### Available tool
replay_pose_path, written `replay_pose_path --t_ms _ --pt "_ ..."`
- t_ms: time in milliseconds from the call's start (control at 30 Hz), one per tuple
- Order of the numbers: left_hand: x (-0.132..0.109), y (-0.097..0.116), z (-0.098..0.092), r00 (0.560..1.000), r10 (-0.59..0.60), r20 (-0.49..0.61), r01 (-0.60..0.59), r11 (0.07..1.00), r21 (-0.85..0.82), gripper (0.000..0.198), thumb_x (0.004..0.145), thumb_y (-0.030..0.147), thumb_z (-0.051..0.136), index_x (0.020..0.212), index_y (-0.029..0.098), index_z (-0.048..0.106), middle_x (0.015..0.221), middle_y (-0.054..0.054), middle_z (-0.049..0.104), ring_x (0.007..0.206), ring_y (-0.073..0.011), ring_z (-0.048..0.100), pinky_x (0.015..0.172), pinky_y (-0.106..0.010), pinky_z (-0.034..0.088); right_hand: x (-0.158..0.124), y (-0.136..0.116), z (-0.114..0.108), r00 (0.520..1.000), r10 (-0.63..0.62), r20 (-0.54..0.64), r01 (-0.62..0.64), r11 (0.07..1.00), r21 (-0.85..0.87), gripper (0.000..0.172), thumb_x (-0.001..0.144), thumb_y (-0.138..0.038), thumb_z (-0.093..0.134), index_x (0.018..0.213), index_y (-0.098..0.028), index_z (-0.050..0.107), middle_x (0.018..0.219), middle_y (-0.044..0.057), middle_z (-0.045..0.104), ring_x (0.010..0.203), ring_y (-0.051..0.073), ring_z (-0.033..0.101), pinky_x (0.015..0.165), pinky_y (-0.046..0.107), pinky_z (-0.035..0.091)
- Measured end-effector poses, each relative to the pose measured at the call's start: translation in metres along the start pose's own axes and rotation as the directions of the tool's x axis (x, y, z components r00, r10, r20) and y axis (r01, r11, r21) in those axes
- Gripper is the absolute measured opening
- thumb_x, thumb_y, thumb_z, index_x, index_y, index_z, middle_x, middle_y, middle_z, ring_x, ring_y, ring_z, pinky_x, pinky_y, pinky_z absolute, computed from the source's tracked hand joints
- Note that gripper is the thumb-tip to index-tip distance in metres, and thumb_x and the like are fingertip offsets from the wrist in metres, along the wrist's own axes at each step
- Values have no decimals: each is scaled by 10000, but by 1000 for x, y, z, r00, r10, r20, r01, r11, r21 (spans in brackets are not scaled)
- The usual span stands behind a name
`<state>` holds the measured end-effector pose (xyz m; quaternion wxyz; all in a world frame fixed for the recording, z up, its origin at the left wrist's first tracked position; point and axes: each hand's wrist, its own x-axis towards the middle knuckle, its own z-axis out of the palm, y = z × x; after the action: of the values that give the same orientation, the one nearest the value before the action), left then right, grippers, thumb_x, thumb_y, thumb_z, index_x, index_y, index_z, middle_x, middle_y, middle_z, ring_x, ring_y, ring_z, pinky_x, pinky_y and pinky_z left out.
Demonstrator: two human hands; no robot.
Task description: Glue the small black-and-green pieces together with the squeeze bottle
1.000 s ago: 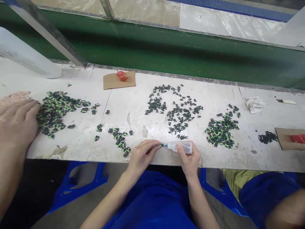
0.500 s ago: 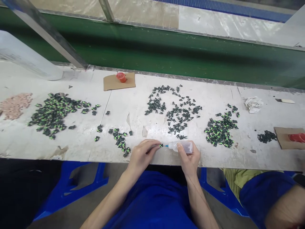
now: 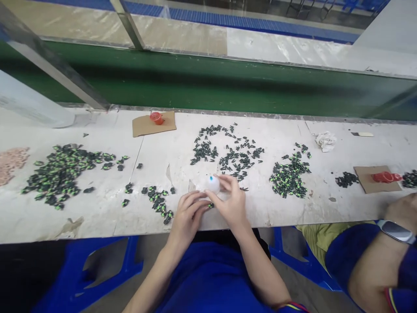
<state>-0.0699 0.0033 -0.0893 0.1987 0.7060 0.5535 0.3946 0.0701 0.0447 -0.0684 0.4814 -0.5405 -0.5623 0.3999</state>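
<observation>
My right hand (image 3: 233, 201) is closed around a translucent squeeze bottle (image 3: 213, 186), whose blue tip points up towards the camera. In the fingertips of my left hand (image 3: 186, 214) is a small black-and-green piece (image 3: 211, 205); the right thumb is close beside it. To the left of my hands lies a loose cluster of black-and-green pieces (image 3: 159, 202), with a larger pile (image 3: 60, 167) farther left. Beyond the bottle are scattered small black parts (image 3: 241, 160). Another black-and-green pile (image 3: 289, 179) lies to the right.
A red cup (image 3: 157, 118) stands on cardboard (image 3: 139, 127) at the back. Crumpled white paper (image 3: 325, 141) lies at the right, near another cardboard piece (image 3: 365, 182) bearing red containers. A co-worker's watch-wearing arm (image 3: 378, 256) is at far right. Pinkish parts (image 3: 11, 164) lie far left. A green partition (image 3: 195, 84) runs behind.
The bottle has swung from lying sideways, its blue tip at the piece, to tip-up and away from the piece. My right hand has moved left. The view has shifted; a co-worker's watch now shows.
</observation>
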Motion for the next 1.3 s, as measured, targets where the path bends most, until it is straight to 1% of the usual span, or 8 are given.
replay_pose_path --t_ms 133,300,467,867,1000,1100,1200,1300 --pt "-8 -1 -20 984 -177 -18 176 983 -50 159 889 268 557 903 243 713 914 -36 747 950 -220 676 856 -357 569 1 6 10 996 -62 69 70 990 -125 387 755 -285 724 1106 -215 576 1122 99 712 1038 234 683 866 356 570" --pt "-13 7 -31 928 -372 -23 366 921 -131 156 840 342 613 843 230 722 837 -25 767 806 -212 729 747 -298 604 -11 7 -31 990 -144 4 136 927 -351 485 787 -438 708 1194 -193 614 1095 131 697 1041 290 619 878 437 523" --pt "-13 21 -16 921 -391 4 375 882 -284 177 808 366 664 844 212 742 829 -38 777 779 -228 743 738 -322 626 -11 16 -70 961 -79 -265 -94 808 -581 385 884 -516 546 947 -183 728 870 126 681 872 287 555 807 444 456" --pt "8 47 11 931 -354 95 361 840 -406 188 830 345 645 892 214 765 907 -51 774 870 -222 729 817 -338 609 -17 33 -65 937 -142 -319 -90 783 -615 417 922 -534 459 810 -202 684 855 117 606 865 282 486 788 428 420" --pt "9 48 16 938 -333 96 342 848 -406 199 849 350 624 906 220 764 920 -49 771 876 -216 725 815 -330 607 -17 32 -69 940 -92 -329 -102 844 -527 445 883 -587 485 709 -209 641 797 105 623 830 275 509 790 443 441" --pt "11 49 19 944 -319 82 325 858 -398 195 853 335 615 903 217 761 917 -52 770 871 -215 723 824 -332 600 -22 21 -69 941 69 -331 -164 949 -268 357 849 -530 567 769 -195 660 765 71 676 722 227 586 692 378 503" --pt "15 50 19 951 -304 61 303 869 -392 177 844 320 616 887 219 755 897 -51 770 837 -212 724 808 -330 601 -29 2 -65 951 207 -230 -216 976 -12 264 826 -437 629 858 -188 712 791 53 727 615 180 635 597 318 543" --pt "20 53 17 960 -276 53 273 874 -402 176 851 299 600 899 213 745 898 -57 767 821 -210 723 798 -329 600 -34 -15 -58 980 169 -103 -162 984 78 207 815 -377 651 851 -198 749 827 63 750 717 203 695 644 314 581"
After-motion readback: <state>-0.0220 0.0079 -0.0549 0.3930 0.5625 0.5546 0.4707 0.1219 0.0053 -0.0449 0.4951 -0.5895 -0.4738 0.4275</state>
